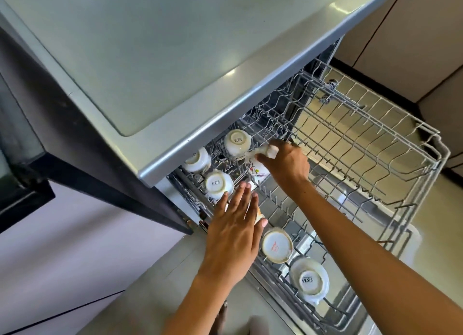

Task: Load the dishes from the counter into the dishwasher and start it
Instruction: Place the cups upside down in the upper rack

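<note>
A: Nearest the lens were the person's two bare forearms, reaching down from the bottom edge. What did the left hand (pixel 234 230) do?

B: It lay flat with straight fingers over the near-left edge of the pulled-out grey wire upper rack (pixel 390 144), gripping nothing. A pale item under its fingers was mostly hidden; I could not tell what it was.

A: And the right hand (pixel 288 163)?

B: Its fingers were curled round the pale handle of a white floral-patterned ceramic cup (pixel 256 168), holding it tilted over the rack's left part.

A: Where were the other dishes?

B: All upside down in the same rack. A white cup stamped SISTA (pixel 237 142) sat just behind the held cup, nearly touching it. A second white stamped cup (pixel 218 185) stood by the left fingertips, and a third white cup (pixel 198 160) sat half under the counter edge. Nearer the camera were a white cup with a red mark on its base (pixel 276 245) and a white stamped bowl-like cup (pixel 309 279).

A: Around that?

B: The rack's right part held only tines. A glossy grey countertop (pixel 150 58) overhung the dishwasher, with beige cabinet fronts (pixel 413 33) to the right.
</note>
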Demonstrator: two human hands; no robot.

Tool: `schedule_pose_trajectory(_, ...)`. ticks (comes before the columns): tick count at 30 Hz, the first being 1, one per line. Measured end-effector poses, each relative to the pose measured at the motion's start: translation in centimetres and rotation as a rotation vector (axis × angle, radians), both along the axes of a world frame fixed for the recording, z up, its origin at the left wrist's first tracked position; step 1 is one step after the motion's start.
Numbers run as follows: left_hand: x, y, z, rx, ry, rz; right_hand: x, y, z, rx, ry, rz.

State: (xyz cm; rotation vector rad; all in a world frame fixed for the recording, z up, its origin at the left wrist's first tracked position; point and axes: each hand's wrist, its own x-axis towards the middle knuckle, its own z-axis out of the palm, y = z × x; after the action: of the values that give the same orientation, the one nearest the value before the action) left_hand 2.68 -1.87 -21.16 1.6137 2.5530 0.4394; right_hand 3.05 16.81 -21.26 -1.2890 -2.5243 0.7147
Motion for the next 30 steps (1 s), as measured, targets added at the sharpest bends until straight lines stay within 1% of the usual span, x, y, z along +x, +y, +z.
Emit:
schedule_pose_trajectory(2,0.0,0.0,-0.1,-0.002,0.003,0.003,0.0,0.2,-0.3,-0.012,0.047,-0.015)
schedule_pose_trajectory(3,0.0,0.1,-0.1,-0.003,0.005,0.003,-0.1,0.2,-0.5,-0.005,0.034,-0.006)
schedule_pose_trajectory(8,-0.1,0.1,-0.1,-0.01,0.017,0.009,-0.6,-0.3,-1.7,0.059,-0.206,0.046)
schedule_pose_trajectory(11,-0.1,0.1,-0.1,-0.016,0.039,0.01,-0.2,-0.8,-2.2,0.105,-0.278,0.071)
schedule_pose_trajectory(21,0.0,0.1,0.0,-0.037,0.047,0.017,-0.8,-0.9,-2.4,0.154,-0.382,0.156)
schedule_pose_trajectory(26,0.0,0.1,-0.1,-0.044,0.037,0.018,-0.8,-1.1,-2.5,0.143,-0.372,0.15)
schedule_pose_trajectory(30,0.0,0.1,0.0,-0.046,0.038,0.018,-0.1,-1.5,-2.9,0.176,-0.371,0.167)
